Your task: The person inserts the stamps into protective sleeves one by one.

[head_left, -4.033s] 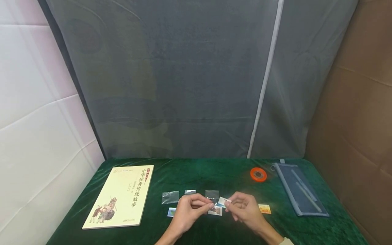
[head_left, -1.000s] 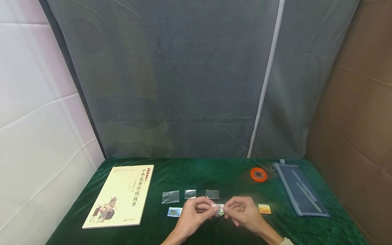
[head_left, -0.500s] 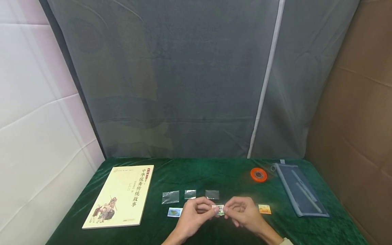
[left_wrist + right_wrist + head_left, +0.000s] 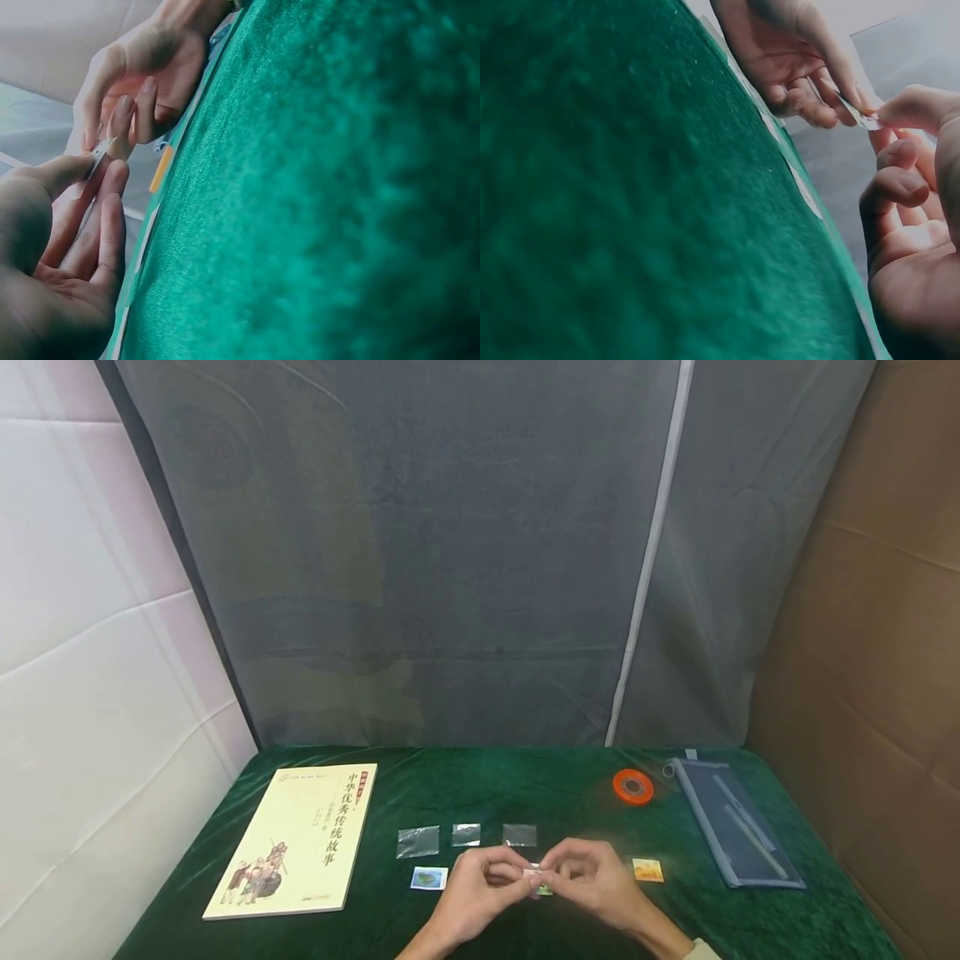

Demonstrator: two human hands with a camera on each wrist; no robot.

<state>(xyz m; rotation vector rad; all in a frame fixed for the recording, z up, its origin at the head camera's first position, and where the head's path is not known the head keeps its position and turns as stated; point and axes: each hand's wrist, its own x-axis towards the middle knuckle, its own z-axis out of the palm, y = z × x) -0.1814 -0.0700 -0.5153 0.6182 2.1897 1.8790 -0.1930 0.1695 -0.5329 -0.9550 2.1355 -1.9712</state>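
Observation:
Both hands meet low in the middle of the head view. My left hand pinches a small paper stamp between thumb and finger. From the other side, my right hand pinches it too. The fingers cover most of its picture; a pale strip shows. A bit of green print peeks out under the fingertips; I cannot tell whether it belongs to the held stamp. In the left wrist view the stamp appears nearly edge-on, and the right wrist view shows the stamp raised above the cloth.
Three clear plastic sleeves lie in a row beyond the hands. A blue stamp is on the left, a yellow stamp on the right. Farther out are a book, an orange tape roll and a mesh zip pouch.
Four seconds ago only the right hand held a stamp, the left hand apart from it. Both hands then pinched its sides; now the fingertips have come together and cover more of it.

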